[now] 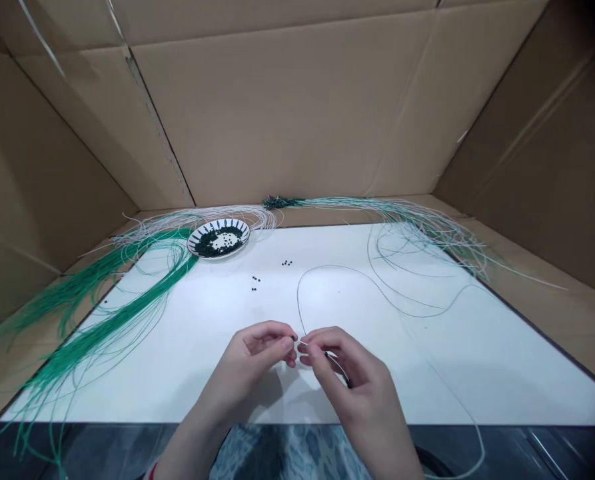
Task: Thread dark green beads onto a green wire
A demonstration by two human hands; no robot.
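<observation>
Brown cardboard walls point(287, 113) enclose a white board point(497, 373) on three sides. Green strands point(127, 310) spread over its left edge; a paler bundle point(402, 210) lies along the back right. Striped-rim plate point(245, 233), back left, holds dark beads; a few loose beads point(287, 263) sit nearer centre.

Thin, pliant cord point(298, 300) loops from the hands toward the right, its tip pale. Right hand point(356, 372): thumb and forefinger pinch the cord near its tip. Left hand point(260, 350): fingertips pinched on what appears to be a tiny dark bead point(292, 338), partly hidden, just beside that tip.
</observation>
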